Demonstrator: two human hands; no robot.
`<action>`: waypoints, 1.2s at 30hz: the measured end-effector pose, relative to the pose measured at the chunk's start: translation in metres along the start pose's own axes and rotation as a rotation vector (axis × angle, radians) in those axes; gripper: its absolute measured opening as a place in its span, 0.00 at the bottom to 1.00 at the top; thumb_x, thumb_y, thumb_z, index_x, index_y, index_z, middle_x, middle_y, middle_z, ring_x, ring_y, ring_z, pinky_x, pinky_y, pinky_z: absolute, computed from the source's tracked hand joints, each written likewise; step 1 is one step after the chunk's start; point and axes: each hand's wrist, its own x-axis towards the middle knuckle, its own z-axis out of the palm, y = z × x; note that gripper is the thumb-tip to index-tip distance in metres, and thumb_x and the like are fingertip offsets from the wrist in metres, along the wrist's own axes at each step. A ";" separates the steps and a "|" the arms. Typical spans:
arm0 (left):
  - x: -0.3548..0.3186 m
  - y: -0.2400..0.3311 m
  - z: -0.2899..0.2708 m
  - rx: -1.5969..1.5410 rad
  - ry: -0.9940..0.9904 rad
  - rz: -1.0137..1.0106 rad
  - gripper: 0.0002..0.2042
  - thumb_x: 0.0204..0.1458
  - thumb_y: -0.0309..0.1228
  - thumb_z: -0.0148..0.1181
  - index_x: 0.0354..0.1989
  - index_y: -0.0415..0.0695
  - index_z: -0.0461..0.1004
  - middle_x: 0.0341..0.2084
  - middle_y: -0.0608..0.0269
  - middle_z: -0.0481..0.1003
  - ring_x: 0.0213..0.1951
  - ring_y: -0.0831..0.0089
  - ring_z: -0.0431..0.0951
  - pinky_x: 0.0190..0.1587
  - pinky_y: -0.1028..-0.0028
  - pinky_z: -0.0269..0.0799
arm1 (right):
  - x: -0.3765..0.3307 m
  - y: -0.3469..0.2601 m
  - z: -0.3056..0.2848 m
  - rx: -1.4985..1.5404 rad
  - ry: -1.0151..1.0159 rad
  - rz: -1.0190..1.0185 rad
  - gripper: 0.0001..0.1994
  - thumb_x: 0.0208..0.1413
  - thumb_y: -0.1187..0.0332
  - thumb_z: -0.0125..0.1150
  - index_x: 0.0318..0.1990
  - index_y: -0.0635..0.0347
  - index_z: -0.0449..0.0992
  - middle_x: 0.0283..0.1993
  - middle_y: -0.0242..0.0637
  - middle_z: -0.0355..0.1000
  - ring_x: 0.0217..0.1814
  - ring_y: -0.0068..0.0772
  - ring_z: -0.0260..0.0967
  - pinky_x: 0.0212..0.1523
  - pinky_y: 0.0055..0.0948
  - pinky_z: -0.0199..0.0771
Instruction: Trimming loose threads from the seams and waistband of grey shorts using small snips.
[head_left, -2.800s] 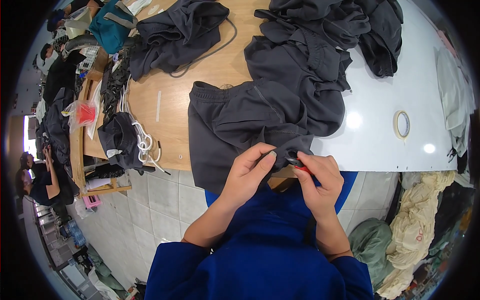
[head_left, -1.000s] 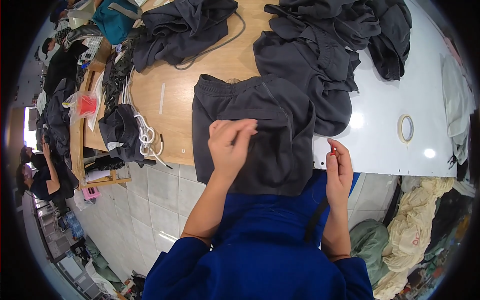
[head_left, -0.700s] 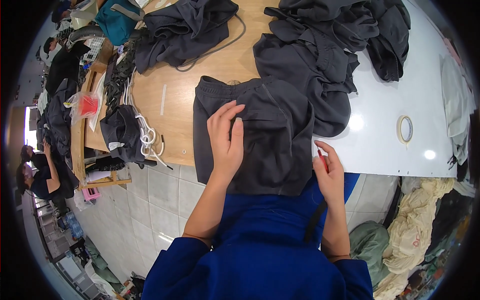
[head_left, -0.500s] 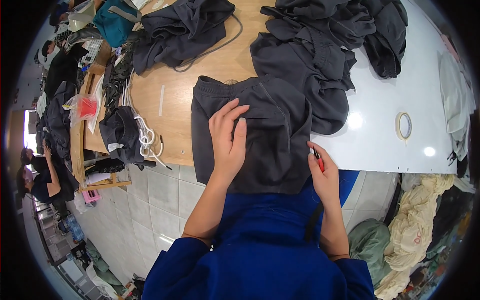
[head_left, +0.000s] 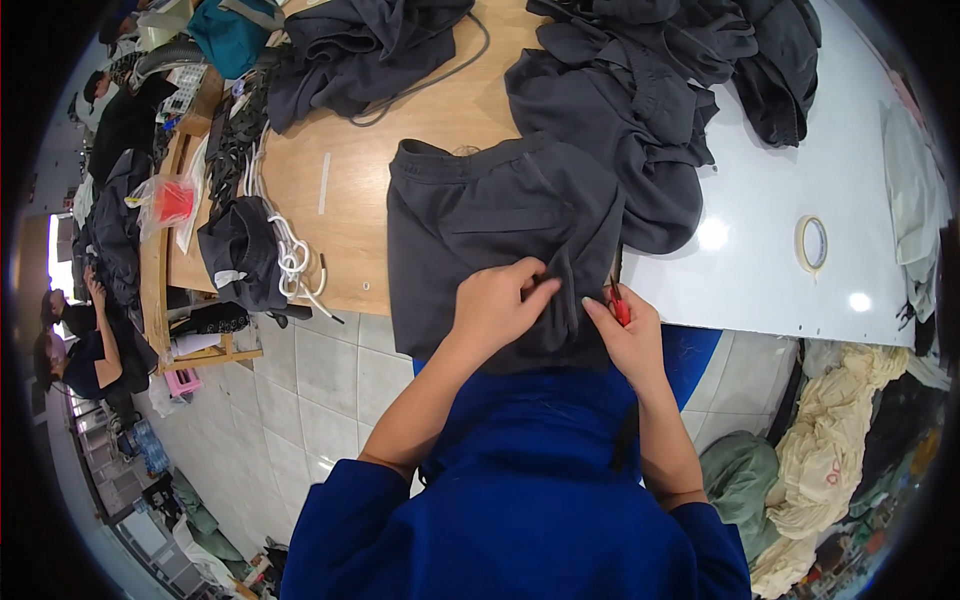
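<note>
— Left hand [head_left: 495, 305] pinches a fold of the dark grey garment [head_left: 490, 215] at the table's near edge; right hand [head_left: 625, 335] grips small red snips [head_left: 619, 305] beside it.

— Keep that fold taut, I'd say — blade tips clear of the cloth itself.

A flat dark grey fabric garment [head_left: 490, 235] lies on the long wooden table [head_left: 360, 200], its near edge overhanging the tiled floor [head_left: 300, 400]. Behind and right of it sits a heap of dark grey garments [head_left: 650, 90]. Farther right, a ring-shaped roll of tape [head_left: 811, 243] rests on the white tabletop [head_left: 780, 280].
</note>
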 end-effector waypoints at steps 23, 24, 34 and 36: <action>-0.062 -0.088 -0.022 -0.175 0.670 0.157 0.50 0.38 0.39 0.70 0.64 0.43 0.38 0.65 0.49 0.36 0.66 0.55 0.42 0.64 0.58 0.42 | -0.012 -0.004 0.027 0.495 -0.348 0.053 0.15 0.62 0.61 0.47 0.43 0.63 0.73 0.32 0.30 0.69 0.32 0.17 0.63 0.35 0.18 0.65; -0.068 -0.084 -0.018 0.101 0.615 0.164 0.53 0.32 0.38 0.74 0.64 0.44 0.40 0.65 0.48 0.35 0.66 0.55 0.41 0.64 0.56 0.41 | -0.010 -0.006 0.030 0.495 -0.358 0.050 0.15 0.62 0.61 0.47 0.43 0.63 0.73 0.32 0.30 0.69 0.32 0.17 0.63 0.35 0.18 0.65; -0.038 -0.107 -0.041 -0.648 0.872 -0.064 0.36 0.46 0.19 0.60 0.61 0.46 0.45 0.60 0.51 0.47 0.55 0.63 0.62 0.52 0.67 0.64 | -0.007 -0.012 0.027 0.484 -0.347 0.042 0.15 0.62 0.61 0.46 0.45 0.65 0.71 0.37 0.32 0.70 0.35 0.18 0.64 0.37 0.18 0.66; -0.036 -0.110 -0.059 -0.666 0.906 -0.121 0.34 0.48 0.17 0.55 0.62 0.46 0.46 0.57 0.50 0.54 0.51 0.65 0.68 0.49 0.69 0.68 | -0.009 -0.009 0.026 0.516 -0.323 0.044 0.15 0.62 0.62 0.47 0.44 0.66 0.71 0.33 0.30 0.69 0.32 0.16 0.62 0.36 0.17 0.64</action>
